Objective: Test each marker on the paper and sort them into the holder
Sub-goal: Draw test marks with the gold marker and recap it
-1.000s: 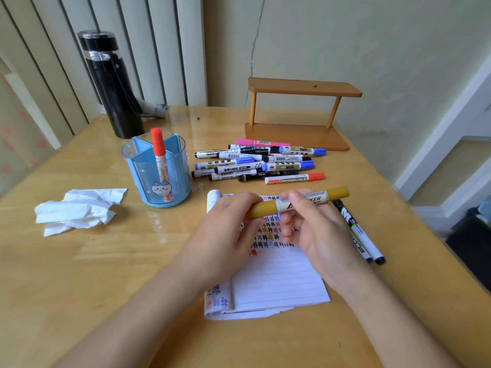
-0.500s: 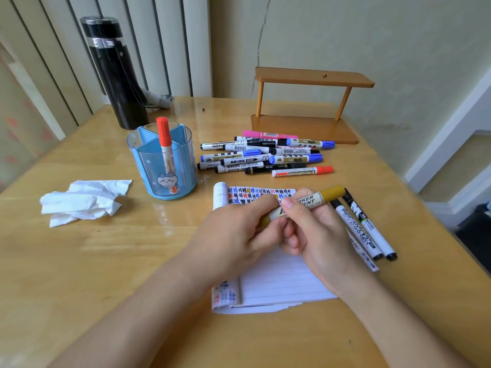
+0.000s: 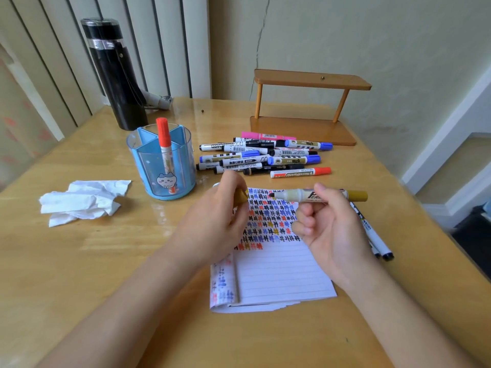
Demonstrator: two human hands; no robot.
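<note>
While your right hand [image 3: 332, 235] grips the uncapped gold marker [image 3: 318, 195] between thumb and curled fingers, the barrel lies nearly level, its dark tip pointing left over the top rows of the paper [image 3: 279, 274]; whether the tip touches the sheet cannot be told. Your left hand [image 3: 212, 221] curls round the gold cap [image 3: 240, 197], of which only a small end shows past the fingers. The hands are apart, above the pad, and cover part of its rows of coloured hash marks; a folded-back page along the pad's left edge carries more marks, too small to read. To the back left of the pad stands the blue holder [image 3: 162, 166], with a red marker [image 3: 165, 144] upright in one compartment; which dividers bound it is hard to make out through the clear wall. Behind the paper lies a pile of markers [image 3: 265, 158], overlapping, their labels mostly illegible. Beside your right wrist two markers [image 3: 380, 243] lie on the desk [image 3: 79, 261], partly hidden by the hand. A crumpled tissue [image 3: 82, 200] lies left of the holder; a black bottle [image 3: 114, 73] and a wooden stand [image 3: 300, 128] stand at the far edge
</note>
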